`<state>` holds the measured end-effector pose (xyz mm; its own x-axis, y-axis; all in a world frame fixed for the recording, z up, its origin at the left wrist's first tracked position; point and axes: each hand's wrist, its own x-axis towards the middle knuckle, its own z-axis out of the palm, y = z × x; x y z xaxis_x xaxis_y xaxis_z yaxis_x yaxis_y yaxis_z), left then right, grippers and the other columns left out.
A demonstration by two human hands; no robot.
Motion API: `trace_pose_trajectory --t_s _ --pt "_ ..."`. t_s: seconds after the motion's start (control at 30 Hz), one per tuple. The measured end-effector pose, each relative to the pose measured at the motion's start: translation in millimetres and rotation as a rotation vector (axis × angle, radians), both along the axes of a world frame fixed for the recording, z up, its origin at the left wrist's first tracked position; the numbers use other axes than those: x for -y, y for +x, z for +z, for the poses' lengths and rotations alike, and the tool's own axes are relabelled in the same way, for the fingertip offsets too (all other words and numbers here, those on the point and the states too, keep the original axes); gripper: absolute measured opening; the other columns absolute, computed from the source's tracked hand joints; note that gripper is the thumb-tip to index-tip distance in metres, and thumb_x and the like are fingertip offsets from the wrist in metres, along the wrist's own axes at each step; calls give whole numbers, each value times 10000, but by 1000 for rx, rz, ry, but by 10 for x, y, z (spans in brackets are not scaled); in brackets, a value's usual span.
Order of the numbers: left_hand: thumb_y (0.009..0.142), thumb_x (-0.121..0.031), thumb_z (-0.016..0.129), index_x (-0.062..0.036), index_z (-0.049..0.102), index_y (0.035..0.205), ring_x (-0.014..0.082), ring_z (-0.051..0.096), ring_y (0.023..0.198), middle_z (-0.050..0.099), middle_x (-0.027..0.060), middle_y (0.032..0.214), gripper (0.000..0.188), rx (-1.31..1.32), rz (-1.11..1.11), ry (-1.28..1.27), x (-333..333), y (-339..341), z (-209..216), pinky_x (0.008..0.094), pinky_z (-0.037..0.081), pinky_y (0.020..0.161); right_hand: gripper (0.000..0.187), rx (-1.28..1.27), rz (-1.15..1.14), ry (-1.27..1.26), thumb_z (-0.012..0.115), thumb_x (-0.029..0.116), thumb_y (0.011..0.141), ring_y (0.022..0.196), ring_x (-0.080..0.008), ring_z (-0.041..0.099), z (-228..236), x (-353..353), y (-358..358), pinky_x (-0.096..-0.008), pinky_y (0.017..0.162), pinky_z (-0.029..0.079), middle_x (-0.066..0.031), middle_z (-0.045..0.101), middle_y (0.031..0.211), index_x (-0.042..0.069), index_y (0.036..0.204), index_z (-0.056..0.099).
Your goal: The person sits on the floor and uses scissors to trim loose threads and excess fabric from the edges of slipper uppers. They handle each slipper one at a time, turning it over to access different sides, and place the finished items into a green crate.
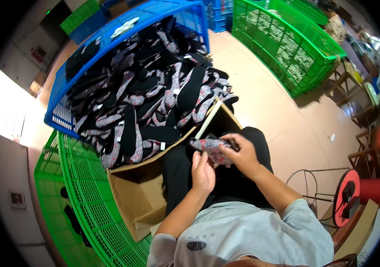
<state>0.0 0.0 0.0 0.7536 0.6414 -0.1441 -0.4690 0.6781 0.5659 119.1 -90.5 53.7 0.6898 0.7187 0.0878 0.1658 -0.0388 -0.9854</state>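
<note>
Over my lap I hold a grey slipper with a red floral pattern (211,147) and a dark edge. My left hand (203,172) grips its lower left side, thumb up against the cloth. From the right, my right hand (245,156) closes its fingers on the other end, hiding part of it. Just beyond my hands lies a large heap of similar black and floral slippers (154,95), some with small white tags. They spill out of a tipped blue plastic crate (58,104) toward me.
An open cardboard box (132,200) stands at my left knee, beside a green mesh crate (87,191). Farther right is a big green crate (283,49). A red-faced reel on a wire stand (347,198) is near my right side. Wooden stools (348,84) line the far right.
</note>
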Motion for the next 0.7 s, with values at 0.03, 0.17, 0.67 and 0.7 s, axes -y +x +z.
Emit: trace_pose_trajectory --t_s 0.03,0.17,0.67,0.7 --pt "1006 -188 489 -80 472 1229 207 508 1169 550 80 1229 248 -18 21 -22 -18 -55 51 365 358 1045 353 64 -38 -47 746 228 817 859 -209 676 -30 -8 -84 -294 776 525 -123 689 988 39 1101 655" --pt "1016 -218 454 -97 498 1156 219 554 1111 579 75 1178 190 -32 25 -123 26 -43 40 400 428 997 404 240 20 -128 781 203 769 905 -181 648 106 67 -184 -281 811 504 -113 670 1005 25 1109 653" --pt "997 -307 525 -56 535 1241 258 566 1133 590 106 1239 351 -290 -109 -319 -36 -855 -113 429 444 1009 379 330 383 -100 707 270 814 799 -319 656 -241 154 -569 -395 711 519 -145 674 896 110 1152 646" --pt "997 -291 527 -53 536 1241 261 566 1134 592 111 1238 341 -322 -133 -308 -57 -933 -87 438 443 1010 352 338 390 -13 703 288 822 752 -325 647 -313 148 -603 -412 675 515 -150 661 841 120 1128 651"
